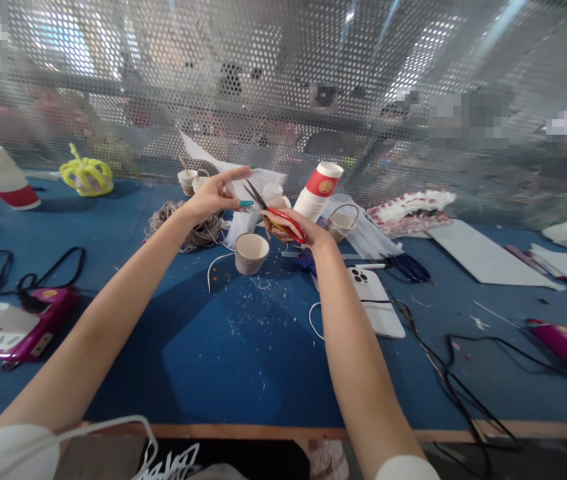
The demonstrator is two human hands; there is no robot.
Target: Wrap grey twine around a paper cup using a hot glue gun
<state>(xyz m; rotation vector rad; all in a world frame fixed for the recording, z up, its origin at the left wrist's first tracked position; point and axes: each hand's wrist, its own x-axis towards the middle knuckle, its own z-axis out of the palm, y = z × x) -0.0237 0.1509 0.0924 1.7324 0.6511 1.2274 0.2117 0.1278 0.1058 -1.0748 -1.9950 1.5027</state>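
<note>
My right hand [297, 228] is closed around the red handles of a pair of scissors [257, 193], whose dark blades point up and to the left. Near the blade tips, my left hand [217, 195] is raised, its thumb and forefinger apart and nothing visible between them. Below both hands a small beige cord-wrapped cup [252, 255] stands upright on the blue table, a white cord lying at its left. A coil of grey-beige cord [198, 230] is partly hidden behind my left wrist. Behind my hands lies a clear plastic bag [266, 179].
A stack of paper cups [319, 190] leans behind my right hand, near a small basket [341, 223]. A white phone [381, 310] and black cables lie right of my forearm. Purple power strips [38, 327] sit at both sides. Perforated metal [283, 80] rises behind the table.
</note>
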